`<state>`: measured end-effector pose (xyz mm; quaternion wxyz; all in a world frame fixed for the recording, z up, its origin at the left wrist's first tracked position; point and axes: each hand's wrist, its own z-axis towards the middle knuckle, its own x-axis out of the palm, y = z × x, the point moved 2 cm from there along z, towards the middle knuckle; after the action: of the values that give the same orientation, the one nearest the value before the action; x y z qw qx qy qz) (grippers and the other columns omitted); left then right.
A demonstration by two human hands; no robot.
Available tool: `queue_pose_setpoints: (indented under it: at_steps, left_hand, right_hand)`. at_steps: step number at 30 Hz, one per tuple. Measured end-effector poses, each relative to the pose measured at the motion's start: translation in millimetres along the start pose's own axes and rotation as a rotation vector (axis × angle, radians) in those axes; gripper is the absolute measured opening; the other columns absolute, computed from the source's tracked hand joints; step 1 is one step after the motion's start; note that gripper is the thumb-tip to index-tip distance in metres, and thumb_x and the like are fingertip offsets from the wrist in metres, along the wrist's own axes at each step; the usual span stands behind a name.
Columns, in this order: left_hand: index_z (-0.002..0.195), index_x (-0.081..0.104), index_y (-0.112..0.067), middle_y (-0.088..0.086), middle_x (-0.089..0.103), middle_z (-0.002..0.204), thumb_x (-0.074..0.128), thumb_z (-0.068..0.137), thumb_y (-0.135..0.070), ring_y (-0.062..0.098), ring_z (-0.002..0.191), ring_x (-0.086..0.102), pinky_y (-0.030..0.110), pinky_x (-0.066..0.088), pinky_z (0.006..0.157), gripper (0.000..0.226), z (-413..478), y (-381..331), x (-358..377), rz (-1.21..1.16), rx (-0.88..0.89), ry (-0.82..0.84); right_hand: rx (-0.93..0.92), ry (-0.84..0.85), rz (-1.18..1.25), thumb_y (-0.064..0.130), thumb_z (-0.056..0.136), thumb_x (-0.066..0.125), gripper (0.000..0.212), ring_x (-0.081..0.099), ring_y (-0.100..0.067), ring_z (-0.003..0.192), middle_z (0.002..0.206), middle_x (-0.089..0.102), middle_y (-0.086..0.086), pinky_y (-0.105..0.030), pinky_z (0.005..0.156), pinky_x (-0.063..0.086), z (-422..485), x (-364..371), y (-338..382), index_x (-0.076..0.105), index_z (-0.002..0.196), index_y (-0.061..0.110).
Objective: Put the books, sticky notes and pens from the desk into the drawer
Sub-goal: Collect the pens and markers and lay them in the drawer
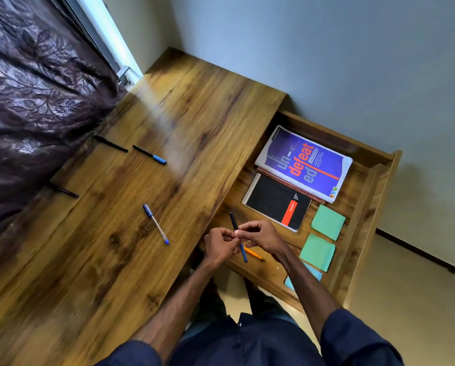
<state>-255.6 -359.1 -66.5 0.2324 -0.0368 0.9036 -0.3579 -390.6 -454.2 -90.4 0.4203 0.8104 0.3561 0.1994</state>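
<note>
I am holding a dark pen (233, 221) between both hands. My left hand (221, 245) is pinching its middle from one side and my right hand (260, 237) is pinching it from the other, with the fingertips of both meeting on the barrel. The pen's black end is poking out above my fingers and its blue end is hanging below them.

My hands are hovering over the near left part of the open drawer (366, 207), just past the edge of the worktop (168, 114). An orange pen (254, 254) is lying on the drawer floor right under my right hand.

A black spiral notebook (276, 202) is lying just beyond my hands, with a purple book (304, 165) behind it, resting on another book. A green sticky pad (328, 221), a second green sticky pad (317, 250) and a blue sticky pad (314, 273) are lining the drawer's right side; my right forearm is covering part of the blue one.

Four pens are lying on the worktop to my left. A clear blue pen (156, 224) is nearest. A blue-capped pen (149, 154) and a black pen (110, 143) are lying further back, and a thin black pen (63, 191) is lying beside the curtain (36, 88).
</note>
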Motion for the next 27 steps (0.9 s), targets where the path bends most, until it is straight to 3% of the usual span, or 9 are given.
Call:
queue_pose_setpoints:
  at_steps: [3,8,13,17,27]
  left_hand:
    - [0.102,0.073,-0.006,0.008,0.078,0.087,0.082,0.084,-0.019,0.012,0.066,0.076,0.028,0.063,0.062,0.024,0,-4,0,0.009,0.03,0.019]
    - [0.096,0.07,-0.02,0.001,0.076,0.087,0.077,0.086,-0.018,0.012,0.069,0.075,0.037,0.065,0.07,0.013,4,3,-7,0.085,0.049,-0.037]
    - [0.096,0.069,-0.018,0.002,0.074,0.085,0.072,0.091,-0.015,0.012,0.067,0.075,0.033,0.065,0.067,0.007,2,16,-16,0.09,0.018,-0.034]
    - [0.098,0.069,-0.014,0.003,0.074,0.085,0.072,0.091,-0.014,0.014,0.067,0.074,0.028,0.063,0.065,0.007,1,24,-20,0.08,-0.003,-0.038]
    - [0.1,0.07,-0.012,0.004,0.075,0.092,0.071,0.092,-0.013,0.011,0.066,0.072,0.02,0.057,0.057,0.008,0,30,-24,0.08,-0.03,-0.036]
  right_hand:
    - [-0.001,-0.125,-0.072,0.021,0.083,0.081,0.026,0.076,-0.017,0.085,0.094,0.077,-0.004,-0.041,0.076,0.064,5,-4,0,0.076,0.105,0.01]
    - [0.012,-0.368,-0.505,0.019,0.082,0.081,0.023,0.07,-0.007,0.084,0.099,0.077,0.002,-0.026,0.077,0.059,25,-10,-18,0.078,0.104,0.017]
    - [0.105,-0.292,-0.782,0.019,0.087,0.074,0.019,0.064,-0.011,0.083,0.102,0.074,0.0,-0.023,0.065,0.051,34,4,-41,0.076,0.106,0.018]
    - [0.138,-0.282,-0.835,0.02,0.091,0.071,0.012,0.055,-0.009,0.073,0.091,0.069,0.002,-0.013,0.05,0.031,33,13,-51,0.073,0.102,0.019]
    - [0.12,-0.288,-0.846,0.022,0.09,0.072,0.005,0.049,0.004,0.064,0.078,0.058,0.011,-0.011,0.049,0.031,30,17,-63,0.07,0.095,0.024]
